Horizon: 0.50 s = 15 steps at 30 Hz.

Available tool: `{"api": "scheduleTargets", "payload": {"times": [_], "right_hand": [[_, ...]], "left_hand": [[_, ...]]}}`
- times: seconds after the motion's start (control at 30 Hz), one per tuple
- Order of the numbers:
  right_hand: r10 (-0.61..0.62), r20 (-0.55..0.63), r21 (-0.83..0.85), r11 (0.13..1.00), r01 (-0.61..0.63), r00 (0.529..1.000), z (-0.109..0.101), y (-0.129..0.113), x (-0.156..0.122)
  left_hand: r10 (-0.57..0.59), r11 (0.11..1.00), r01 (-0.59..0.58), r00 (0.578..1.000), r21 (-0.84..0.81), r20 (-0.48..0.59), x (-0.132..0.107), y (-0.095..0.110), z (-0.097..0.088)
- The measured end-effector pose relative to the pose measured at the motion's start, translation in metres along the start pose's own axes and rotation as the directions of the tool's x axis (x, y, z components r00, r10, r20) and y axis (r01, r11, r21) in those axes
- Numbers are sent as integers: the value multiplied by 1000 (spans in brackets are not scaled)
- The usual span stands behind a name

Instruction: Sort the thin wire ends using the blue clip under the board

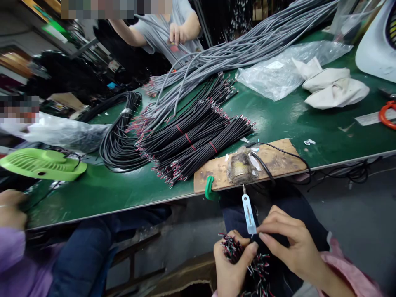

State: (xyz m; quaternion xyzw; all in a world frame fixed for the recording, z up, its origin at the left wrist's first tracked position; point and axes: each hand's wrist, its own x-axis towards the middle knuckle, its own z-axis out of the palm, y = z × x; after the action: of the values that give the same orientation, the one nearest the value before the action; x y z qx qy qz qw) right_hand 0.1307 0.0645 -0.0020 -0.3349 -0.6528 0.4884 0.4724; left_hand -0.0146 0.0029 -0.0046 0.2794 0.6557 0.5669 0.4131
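My left hand is closed around a bundle of thin black cables with red, green, white and black wire ends fanning out. A single wire end runs from my left thumb to the lower tip of a light-blue plastic clip. That clip hangs on the metal shaft of a small motor, which is wrapped in clear film. Beside the clip's tip, my right hand has thumb and forefinger drawn together. Whatever lies between those fingertips is too small to make out.
The motor sits on a wooden board held by a green clamp. Banded black cables and grey cables cover the green table. Scissors lie right. Another person's hand handles grey cables; a purple sleeve shows left.
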Motion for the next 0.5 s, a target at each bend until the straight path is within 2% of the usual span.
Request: {"api": "scheduleTargets", "payload": {"times": [0.27,0.5], "right_hand": [[134,42,155,978,-139,990,5,3,4],[203,12,172,964,-202,979,8,0,4]], "left_hand": [[-29,1000,29,1000,12,-2,-2,-9,-4],[-25,1000,25,998,10,50,1,-16,-4]]}}
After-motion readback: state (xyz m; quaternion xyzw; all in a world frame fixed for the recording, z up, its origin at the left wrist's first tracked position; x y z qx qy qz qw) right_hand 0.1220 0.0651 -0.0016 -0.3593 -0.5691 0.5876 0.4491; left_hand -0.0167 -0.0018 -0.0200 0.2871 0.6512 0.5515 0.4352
